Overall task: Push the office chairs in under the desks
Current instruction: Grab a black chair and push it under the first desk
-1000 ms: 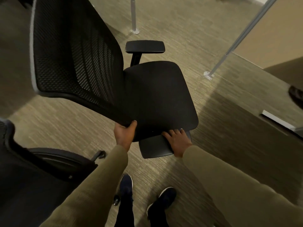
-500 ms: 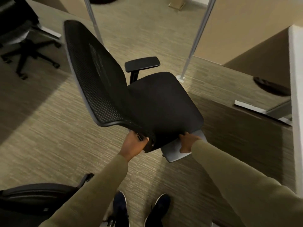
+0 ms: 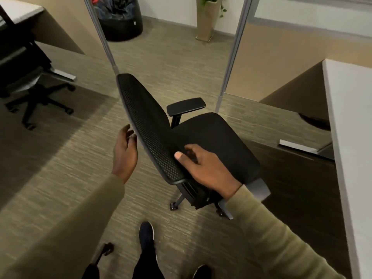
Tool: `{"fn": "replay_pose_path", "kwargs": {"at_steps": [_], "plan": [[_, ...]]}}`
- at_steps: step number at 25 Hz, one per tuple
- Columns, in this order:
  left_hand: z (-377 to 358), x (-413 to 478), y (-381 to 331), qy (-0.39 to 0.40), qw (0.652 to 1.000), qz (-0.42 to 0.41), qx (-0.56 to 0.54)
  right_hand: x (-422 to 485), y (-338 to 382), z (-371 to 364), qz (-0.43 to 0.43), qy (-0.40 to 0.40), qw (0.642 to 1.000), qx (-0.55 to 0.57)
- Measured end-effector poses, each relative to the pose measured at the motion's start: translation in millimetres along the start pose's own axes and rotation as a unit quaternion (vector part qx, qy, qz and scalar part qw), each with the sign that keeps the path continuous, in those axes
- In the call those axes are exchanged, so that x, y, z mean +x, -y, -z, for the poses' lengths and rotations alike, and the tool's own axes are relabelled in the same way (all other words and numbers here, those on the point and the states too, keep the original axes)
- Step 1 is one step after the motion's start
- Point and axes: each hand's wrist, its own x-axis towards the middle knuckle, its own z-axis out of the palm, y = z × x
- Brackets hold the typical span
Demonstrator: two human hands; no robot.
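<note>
- A person in olive-green knit sleeves (image 3: 281,238) and dark shoes (image 3: 146,233) stands on grey-brown striped carpet (image 3: 60,178), with bare floor open to the left of the feet.
- The left hand (image 3: 125,152) hovers with fingers loosely spread, gripping nothing, just beside the outer edge of the mesh backrest — whether a fingertip touches the rim cannot be told.
- The right hand (image 3: 205,168) lies over the lower corner of the backrest, fingers half curled, thumb against the mesh; no firm grip shows.
- The black mesh-backed office chair with a padded black seat (image 3: 211,141) stands out on the open carpet, clear of any desk, its seat pointing toward the white-topped desk (image 3: 350,158) along the right edge.
- A dark shadowed gap under that desk lies just right of the seat.
- A second black office chair (image 3: 30,81) is tucked near a desk at the far left — well apart.
- Beyond two grey metal posts (image 3: 233,55), a clear lane of carpet runs to a black beanbag (image 3: 118,19) and a tall beige planter (image 3: 206,19) by the far wall.
</note>
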Motion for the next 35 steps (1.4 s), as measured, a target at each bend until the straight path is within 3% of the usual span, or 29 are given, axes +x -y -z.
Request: {"fn": "replay_pose_path", "kwargs": {"at_steps": [5, 7, 9, 12, 22, 35], "plan": [[0, 83, -41, -0.008, 0.997, -0.076, -0.028, 32, 55, -27, -0.001, -0.034, 0.993, -0.114], [2, 120, -53, 0.031, 0.986, -0.147, 0.074, 51, 70, -43, -0.02, -0.056, 0.981, -0.183], [3, 149, -60, 0.09, 0.935, -0.283, 0.194, 75, 82, -54, -0.05, -0.082, 0.97, -0.224], [-6, 174, -68, 0.159, 0.856, -0.447, 0.207, 106, 95, -55, -0.08, -0.124, 0.961, -0.233], [-69, 236, -93, 0.241, 0.82, -0.477, 0.207, 154, 92, -22, -0.146, -0.184, 0.958, -0.163], [-229, 249, -150, 0.29, 0.783, -0.51, 0.206, 168, 6, 96, -0.169, -0.265, 0.94, -0.13]]}}
